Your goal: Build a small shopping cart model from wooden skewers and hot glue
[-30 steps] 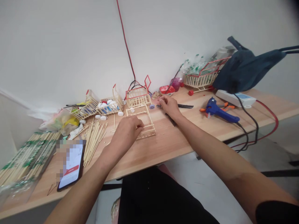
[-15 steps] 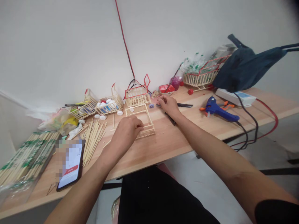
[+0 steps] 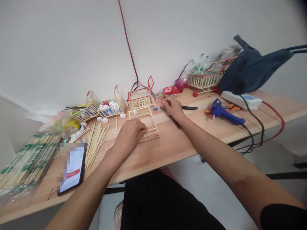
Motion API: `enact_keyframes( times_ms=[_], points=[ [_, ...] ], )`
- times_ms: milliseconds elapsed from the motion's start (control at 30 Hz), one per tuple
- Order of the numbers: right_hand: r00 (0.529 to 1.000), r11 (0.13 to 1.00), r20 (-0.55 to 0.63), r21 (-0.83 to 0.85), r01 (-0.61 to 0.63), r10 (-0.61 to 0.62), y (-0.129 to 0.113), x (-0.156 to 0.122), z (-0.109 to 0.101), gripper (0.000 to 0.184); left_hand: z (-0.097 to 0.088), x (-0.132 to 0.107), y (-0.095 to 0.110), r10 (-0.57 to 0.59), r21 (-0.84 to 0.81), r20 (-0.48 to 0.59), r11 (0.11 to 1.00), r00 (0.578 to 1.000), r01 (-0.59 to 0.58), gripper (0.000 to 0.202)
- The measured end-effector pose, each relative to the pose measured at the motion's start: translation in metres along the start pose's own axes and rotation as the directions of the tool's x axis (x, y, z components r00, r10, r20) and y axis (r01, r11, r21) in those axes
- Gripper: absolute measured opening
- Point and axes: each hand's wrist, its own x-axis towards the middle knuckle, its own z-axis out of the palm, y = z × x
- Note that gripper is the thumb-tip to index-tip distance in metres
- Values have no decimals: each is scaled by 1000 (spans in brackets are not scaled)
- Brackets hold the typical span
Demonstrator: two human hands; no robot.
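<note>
My left hand (image 3: 131, 133) is closed in a pinch on the near left part of a small open frame (image 3: 154, 123) made of pale wooden sticks. The hand covers that side of the frame, which lies on the table. Past the frame's right side, my right hand (image 3: 172, 108) is also pinched, and what its fingertips hold, if anything, cannot be made out. Two black handle-like pieces (image 3: 190, 108) stick out from beneath this hand and wrist. A purple-grey bottle cap (image 3: 155, 108) lies just left of the right fingertips.
Behind stand stick carts (image 3: 141, 99), one holding small bottles (image 3: 111, 108). Loose sticks (image 3: 96, 143), a phone (image 3: 73, 171) and bagged sticks (image 3: 26, 163) lie left. Rightward are a blue glue gun (image 3: 224, 113), red paint (image 3: 170, 91), a white box (image 3: 244, 99) with cables and dark cloth (image 3: 254, 70).
Both hands stay where they were, with the stick frame in the same place. Only the picture on the phone screen differs slightly.
</note>
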Motion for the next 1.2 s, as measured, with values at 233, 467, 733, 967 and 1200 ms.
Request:
enact_keyframes(
  times_ms=[233,467,733,967,1200],
  points=[
    [1000,1000,5,8,2,-2,2,0,1,18,2,0,-2,25,12,-2,1000,1000,-25,13],
    [1000,1000,1,8,8,-8,2,0,1,17,0,-1,3,-8,-2,24,1000,1000,8,14],
    [1000,1000,-1,3,4,-4,2,0,2,16,4,0,2,-22,-90,-27,996,999,20,16],
    [1000,1000,-2,-15,0,0,1,0,1,18,-3,-1,6,-23,-69,-35,997,999,21,14],
    [1000,999,-2,-33,-13,13,3,0,2,18,-36,-16,-5,-135,-53,-259,991,956,126,16]
  ],
)
